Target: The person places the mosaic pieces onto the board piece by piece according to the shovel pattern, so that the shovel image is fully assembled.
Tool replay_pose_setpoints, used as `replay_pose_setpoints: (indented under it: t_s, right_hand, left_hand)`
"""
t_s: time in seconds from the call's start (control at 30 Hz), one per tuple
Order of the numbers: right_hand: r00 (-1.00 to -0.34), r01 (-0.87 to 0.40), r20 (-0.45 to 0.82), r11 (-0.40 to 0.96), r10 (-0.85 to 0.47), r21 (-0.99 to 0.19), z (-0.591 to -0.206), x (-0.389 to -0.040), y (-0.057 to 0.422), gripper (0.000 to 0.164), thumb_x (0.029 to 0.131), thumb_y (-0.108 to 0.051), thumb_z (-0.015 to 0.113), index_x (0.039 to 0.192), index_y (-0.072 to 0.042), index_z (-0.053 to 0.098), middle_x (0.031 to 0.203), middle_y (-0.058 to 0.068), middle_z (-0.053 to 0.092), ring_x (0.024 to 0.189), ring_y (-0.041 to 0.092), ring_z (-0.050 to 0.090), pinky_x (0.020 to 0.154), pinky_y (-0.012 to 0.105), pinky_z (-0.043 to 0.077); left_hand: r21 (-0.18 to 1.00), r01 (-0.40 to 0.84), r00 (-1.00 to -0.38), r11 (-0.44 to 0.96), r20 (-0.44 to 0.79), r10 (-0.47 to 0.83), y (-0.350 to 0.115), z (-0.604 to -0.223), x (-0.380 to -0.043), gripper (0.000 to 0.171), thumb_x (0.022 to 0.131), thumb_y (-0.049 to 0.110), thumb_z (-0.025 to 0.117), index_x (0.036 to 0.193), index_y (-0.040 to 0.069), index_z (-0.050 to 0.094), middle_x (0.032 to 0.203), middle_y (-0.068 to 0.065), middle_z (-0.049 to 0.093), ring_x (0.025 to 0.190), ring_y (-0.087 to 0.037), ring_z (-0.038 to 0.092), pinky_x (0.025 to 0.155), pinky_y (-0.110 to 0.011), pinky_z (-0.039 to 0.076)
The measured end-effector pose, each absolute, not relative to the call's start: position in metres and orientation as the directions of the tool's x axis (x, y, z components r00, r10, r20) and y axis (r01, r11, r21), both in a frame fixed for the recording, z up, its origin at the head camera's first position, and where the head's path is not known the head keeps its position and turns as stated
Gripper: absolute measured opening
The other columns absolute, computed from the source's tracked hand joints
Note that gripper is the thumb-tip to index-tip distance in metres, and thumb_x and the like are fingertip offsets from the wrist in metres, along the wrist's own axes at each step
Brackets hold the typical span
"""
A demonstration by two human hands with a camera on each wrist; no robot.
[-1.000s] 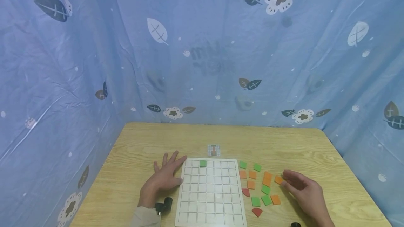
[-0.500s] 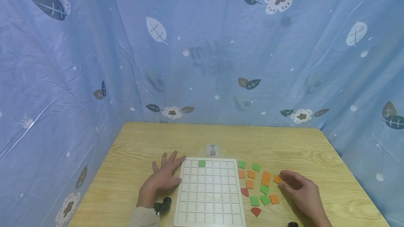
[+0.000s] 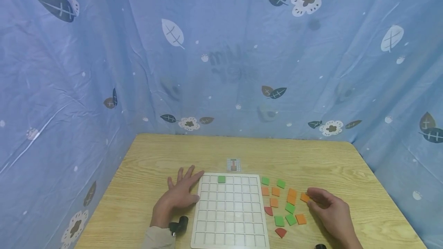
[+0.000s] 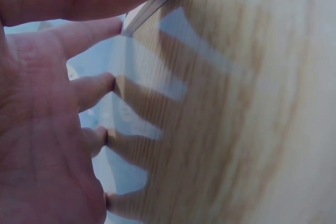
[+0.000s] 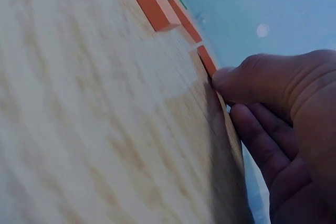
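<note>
My left hand [image 3: 180,194] rests on the table with its fingers spread, the index fingertip and thumb right at the left edge of a white gridded board [image 3: 230,210]. In the left wrist view, the fingertips [image 4: 109,80] meet the wood beside the board's edge [image 4: 157,3]. A green square tile [image 3: 222,179] sits in the board's top row. To the right of the board, my right hand [image 3: 330,208] pinches an orange square tile [image 3: 305,197] at its right end. In the right wrist view, the thumb lies against that orange tile [image 5: 207,60]; the fingers partly hide behind it.
Between board and right hand lie several loose green tiles [image 3: 279,221], orange tiles [image 3: 274,202] and two red quarter-round pieces [image 3: 281,233]. A small pattern card [image 3: 233,165] lies beyond the board. Blue curtains [image 3: 221,68] enclose the wooden table [image 3: 166,149].
</note>
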State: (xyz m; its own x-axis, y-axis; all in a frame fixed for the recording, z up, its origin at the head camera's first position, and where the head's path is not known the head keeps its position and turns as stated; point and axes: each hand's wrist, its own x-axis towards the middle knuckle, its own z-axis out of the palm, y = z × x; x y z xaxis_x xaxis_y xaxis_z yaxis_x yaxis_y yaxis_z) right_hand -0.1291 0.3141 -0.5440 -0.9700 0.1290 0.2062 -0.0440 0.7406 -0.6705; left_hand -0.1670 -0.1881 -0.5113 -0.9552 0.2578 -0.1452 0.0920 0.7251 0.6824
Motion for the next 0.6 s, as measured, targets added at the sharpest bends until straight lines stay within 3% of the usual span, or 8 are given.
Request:
replay_pose_setpoints:
  t_s: [0.33,0.6]
  right_hand:
    - [-0.977,-0.032,0.168,0.699,0.128,-0.714,-0.526,-0.126,0.312,0.036,0.088,-0.006,0.090,0.122,-0.007,0.080,0.118,0.013,0.083,0.094,-0.014,0.070,0.078,0.007,0.056]
    - [-0.946,-0.173,0.315,0.707,0.074,-0.686,-0.497,-0.129,0.304,0.033,0.087,0.001,0.087,0.118,-0.009,0.082,0.112,0.010,0.084,0.094,-0.017,0.069,0.080,0.006,0.057]
  left_hand:
    - [0.677,0.086,-0.957,0.731,-0.148,0.249,-0.188,-0.512,-0.168,0.092,0.078,0.009,0.078,0.166,0.018,0.050,0.182,-0.022,0.019,0.168,-0.056,-0.005,0.121,-0.086,-0.016]
    - [0.672,0.085,-0.959,0.735,-0.146,0.245,-0.188,-0.512,-0.168,0.091,0.080,0.010,0.079,0.166,0.018,0.050,0.182,-0.022,0.019,0.168,-0.056,-0.005,0.121,-0.086,-0.016]
